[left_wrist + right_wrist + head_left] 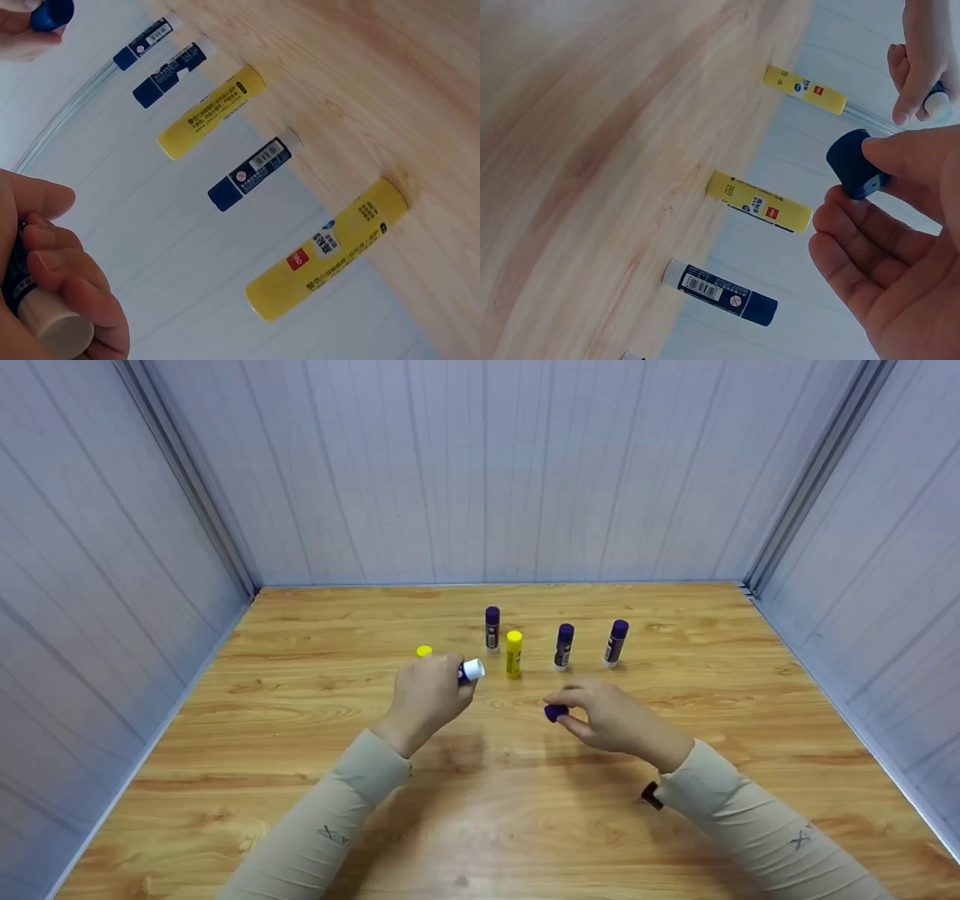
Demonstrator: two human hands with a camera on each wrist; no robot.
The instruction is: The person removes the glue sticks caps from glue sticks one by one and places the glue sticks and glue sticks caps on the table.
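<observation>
My left hand (429,690) grips a glue stick (472,670) with a dark blue label. Its white end sticks out past the thumb side and points toward the right. Some way to the right, my right hand (611,716) pinches a dark blue cap (855,163) between thumb and fingers, above the table. The cap and the glue stick are apart. Behind the left hand stands a yellow glue stick (330,251), mostly hidden in the head view. Another yellow glue stick (514,655) stands upright beyond the gap between the hands.
Three blue-capped glue sticks stand upright: one (492,628) behind the middle yellow one, another (564,647) beyond the right hand, the last (616,643) farther right. The wooden table (480,825) is enclosed by pale panel walls (517,472) at the back and both sides.
</observation>
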